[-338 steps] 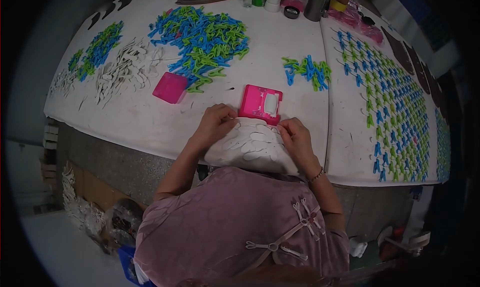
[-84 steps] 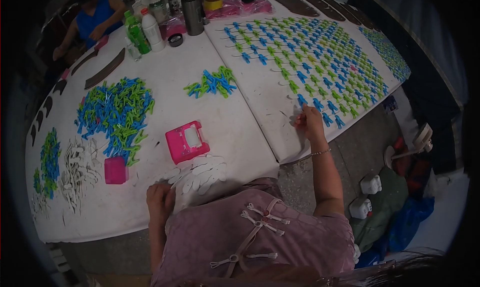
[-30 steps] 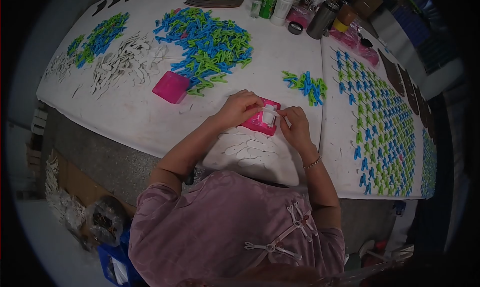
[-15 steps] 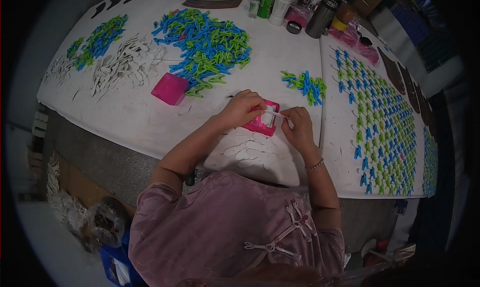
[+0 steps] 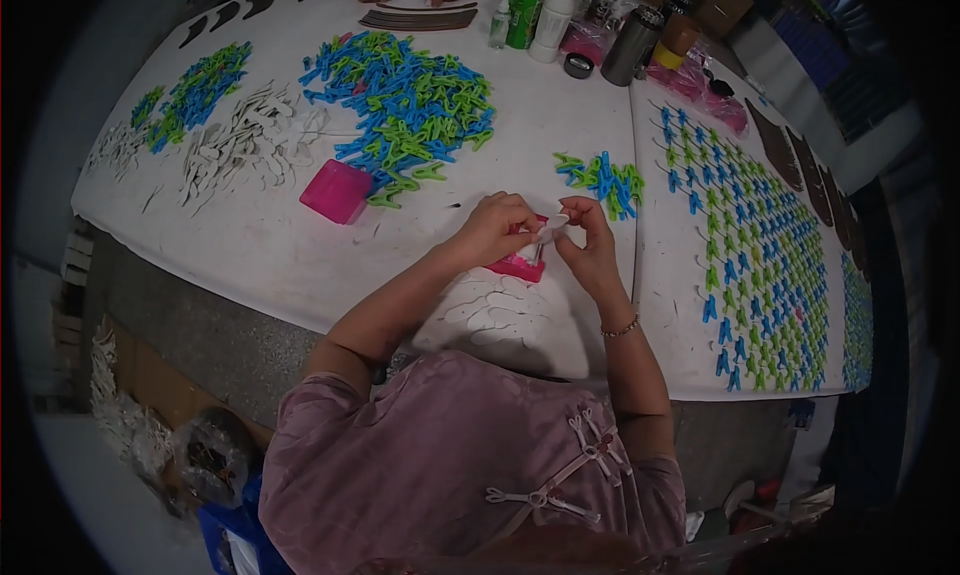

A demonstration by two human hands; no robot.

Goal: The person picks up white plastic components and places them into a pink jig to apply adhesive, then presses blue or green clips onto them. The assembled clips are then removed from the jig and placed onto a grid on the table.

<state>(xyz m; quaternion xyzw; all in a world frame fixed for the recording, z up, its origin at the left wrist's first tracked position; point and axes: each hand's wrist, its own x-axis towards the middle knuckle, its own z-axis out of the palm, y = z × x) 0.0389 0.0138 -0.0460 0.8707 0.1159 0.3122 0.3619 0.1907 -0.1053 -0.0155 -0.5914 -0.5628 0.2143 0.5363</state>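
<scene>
Our left fingers [image 5: 521, 218] are pinching a thin white piece [image 5: 548, 233] over the pink box [image 5: 520, 270]; whether our right fingers [image 5: 580, 211] are gripping, we cannot tell. Leftward, bare desk [image 5: 355, 260] is reaching its edge.

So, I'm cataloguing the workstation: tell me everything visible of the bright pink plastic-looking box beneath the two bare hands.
The bright pink plastic-looking box sits on the white-covered table, just beyond the overlapping flat white pieces. Its near edge shows; the left hand and right hand, with a thin white piece between them, hide much of the rest. A white part shows within it. I cannot tell whether either hand touches the box.
</scene>
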